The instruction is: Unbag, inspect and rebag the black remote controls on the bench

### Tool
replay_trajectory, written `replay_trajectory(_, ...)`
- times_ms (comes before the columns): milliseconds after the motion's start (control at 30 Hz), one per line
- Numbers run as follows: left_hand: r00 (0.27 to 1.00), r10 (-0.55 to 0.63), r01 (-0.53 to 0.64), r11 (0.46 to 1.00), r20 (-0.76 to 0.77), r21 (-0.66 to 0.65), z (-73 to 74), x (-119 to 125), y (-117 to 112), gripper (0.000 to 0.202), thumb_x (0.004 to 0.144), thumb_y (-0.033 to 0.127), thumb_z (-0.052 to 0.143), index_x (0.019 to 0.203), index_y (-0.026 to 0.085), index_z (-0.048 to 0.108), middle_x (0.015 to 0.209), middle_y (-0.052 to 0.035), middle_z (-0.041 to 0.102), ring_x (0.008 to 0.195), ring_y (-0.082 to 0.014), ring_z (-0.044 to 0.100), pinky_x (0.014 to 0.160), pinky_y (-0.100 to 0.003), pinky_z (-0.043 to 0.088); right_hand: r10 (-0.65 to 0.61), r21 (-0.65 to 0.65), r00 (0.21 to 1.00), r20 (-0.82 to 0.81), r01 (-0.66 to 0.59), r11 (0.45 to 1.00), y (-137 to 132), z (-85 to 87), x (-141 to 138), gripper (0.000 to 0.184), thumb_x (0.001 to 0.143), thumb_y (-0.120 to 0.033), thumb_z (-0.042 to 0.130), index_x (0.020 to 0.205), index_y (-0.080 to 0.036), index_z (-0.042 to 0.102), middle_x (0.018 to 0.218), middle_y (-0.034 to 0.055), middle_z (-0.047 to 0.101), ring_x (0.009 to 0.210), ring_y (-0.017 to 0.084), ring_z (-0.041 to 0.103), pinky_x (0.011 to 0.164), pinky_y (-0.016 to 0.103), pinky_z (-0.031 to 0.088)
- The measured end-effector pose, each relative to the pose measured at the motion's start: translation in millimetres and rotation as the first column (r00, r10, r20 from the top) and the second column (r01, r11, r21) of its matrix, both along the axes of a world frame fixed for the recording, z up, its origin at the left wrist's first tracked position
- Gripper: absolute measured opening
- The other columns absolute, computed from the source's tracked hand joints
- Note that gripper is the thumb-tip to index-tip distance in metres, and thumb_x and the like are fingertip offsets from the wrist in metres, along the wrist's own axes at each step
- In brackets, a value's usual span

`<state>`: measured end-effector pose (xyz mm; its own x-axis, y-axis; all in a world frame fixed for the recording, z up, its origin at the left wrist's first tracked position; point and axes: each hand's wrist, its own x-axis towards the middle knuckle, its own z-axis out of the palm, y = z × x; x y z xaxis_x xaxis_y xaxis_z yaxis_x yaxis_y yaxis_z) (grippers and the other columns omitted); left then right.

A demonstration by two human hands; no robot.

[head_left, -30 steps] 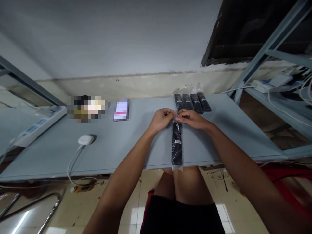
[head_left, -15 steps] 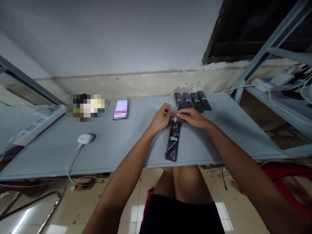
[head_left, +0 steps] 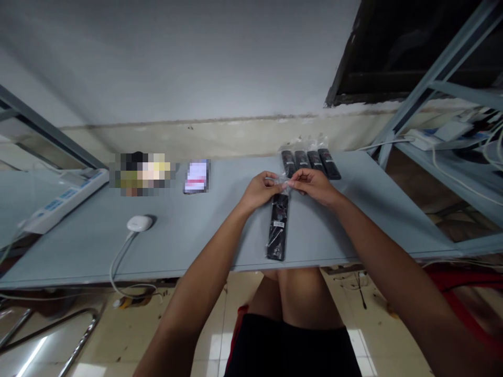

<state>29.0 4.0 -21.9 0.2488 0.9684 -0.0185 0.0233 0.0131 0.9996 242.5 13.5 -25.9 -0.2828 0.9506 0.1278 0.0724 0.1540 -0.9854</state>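
At the front of the table (head_left: 176, 225), one labelled black item (head_left: 277, 236) in a clear bag (head_left: 283, 183) points toward the person, lower end near the edge. Left hand (head_left: 262, 190) and right hand (head_left: 314, 186) are close together, fingertips pinching the bag's upper end. Beyond them, four similar bagged items (head_left: 302, 159) lie side by side near the wall (head_left: 236, 137). Further left: a pixelated device (head_left: 195, 176) with lit screen, a white cabled object (head_left: 139, 223) and a power strip (head_left: 65, 203).

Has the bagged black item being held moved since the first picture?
Yes: the bagged black item shifted left and back from the table's front edge.
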Motion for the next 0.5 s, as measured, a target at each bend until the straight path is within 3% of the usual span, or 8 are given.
replay_trajectory(200,0.986,-0.011,0.041,0.984,0.169,-0.175,5.0,-3.0,-0.9,0.053,0.070,0.024,0.097,0.109,0.014,0.063,0.079,-0.0022,0.075,0.074,-0.0137,0.071,0.070,-0.024,0.047,-0.052,-0.122,0.978,-0.200,0.028,0.992,2.3,1.3,0.8,0.048,0.061,-0.043,0.098,0.090,-0.021,0.067,0.081,-0.0030,0.064,0.069,0.011,0.056,0.058,0.023,0.044)
replay_trajectory(300,0.981,0.015,0.028,0.975,0.192,-0.220,7.4,-2.6,-1.6,0.047,0.074,0.021,0.094,0.109,0.014,0.063,0.083,-0.0040,0.077,0.077,-0.0151,0.073,0.068,-0.023,0.049,-0.081,-0.167,0.967,-0.241,0.041,0.985,4.1,1.2,1.8,0.050,0.066,-0.042,0.096,0.104,-0.023,0.070,0.087,-0.0021,0.069,0.073,0.012,0.062,0.062,0.023,0.049)
replay_trajectory(400,0.983,0.055,-0.016,0.977,0.175,-0.213,10.6,-1.5,-2.7,0.038,0.080,0.019,0.089,0.109,0.014,0.064,0.087,-0.0054,0.078,0.079,-0.0148,0.074,0.068,-0.023,0.050,-0.010,-0.270,0.966,-0.259,-0.062,0.961,2.4,0.1,2.0,0.042,0.075,-0.043,0.093,0.107,-0.023,0.073,0.092,0.0018,0.076,0.077,0.014,0.069,0.067,0.026,0.058)
replay_trajectory(500,0.984,0.083,-0.051,0.980,0.160,-0.193,14.2,-1.0,-4.1,0.034,0.083,0.019,0.086,0.110,0.014,0.066,0.088,-0.0054,0.077,0.080,-0.0144,0.073,0.070,-0.024,0.052,0.128,-0.380,0.966,-0.226,-0.208,0.901,-1.7,-2.1,1.5,0.035,0.078,-0.044,0.093,0.098,-0.019,0.077,0.092,0.0065,0.080,0.077,0.016,0.074,0.072,0.028,0.064)
